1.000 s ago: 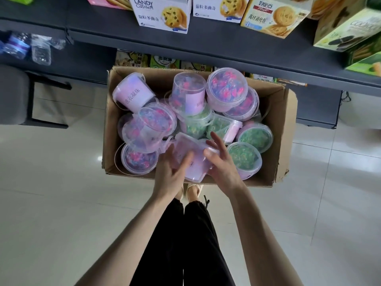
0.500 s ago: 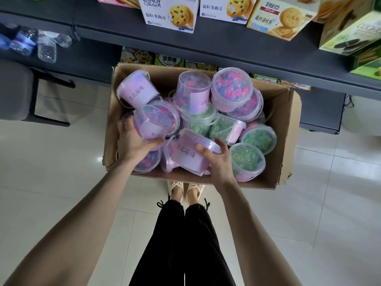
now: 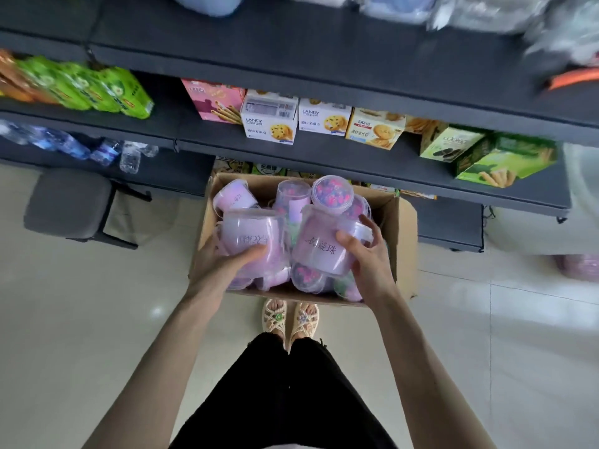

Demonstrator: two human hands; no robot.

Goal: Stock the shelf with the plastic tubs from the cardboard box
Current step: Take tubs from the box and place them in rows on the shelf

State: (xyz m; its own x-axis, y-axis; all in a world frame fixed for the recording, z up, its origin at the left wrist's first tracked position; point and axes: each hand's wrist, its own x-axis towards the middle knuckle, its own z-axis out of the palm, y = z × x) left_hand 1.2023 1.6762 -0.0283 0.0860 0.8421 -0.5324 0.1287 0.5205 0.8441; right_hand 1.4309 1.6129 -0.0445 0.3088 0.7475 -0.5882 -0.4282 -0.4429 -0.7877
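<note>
An open cardboard box (image 3: 403, 222) stands on the floor in front of the dark shelf unit (image 3: 324, 63), filled with several pink and clear plastic tubs. My left hand (image 3: 223, 264) grips one pink tub (image 3: 252, 234) lifted above the box's left side. My right hand (image 3: 369, 254) grips a second pink tub with black lettering (image 3: 321, 244) above the box's right side. More tubs, one with a clear lid showing pink and blue beads (image 3: 332, 192), lie beneath and behind them.
Biscuit boxes (image 3: 324, 119) and green snack bags (image 3: 94, 89) line the middle shelf. Water bottles (image 3: 107, 150) lie on the low shelf at left. A grey stool (image 3: 68, 202) stands left of the box. My feet in sandals (image 3: 290, 319) are just before the box.
Both hands have each closed round a pink tub and lifted it out of the pile. The view has tilted up, showing more of the shelves.
</note>
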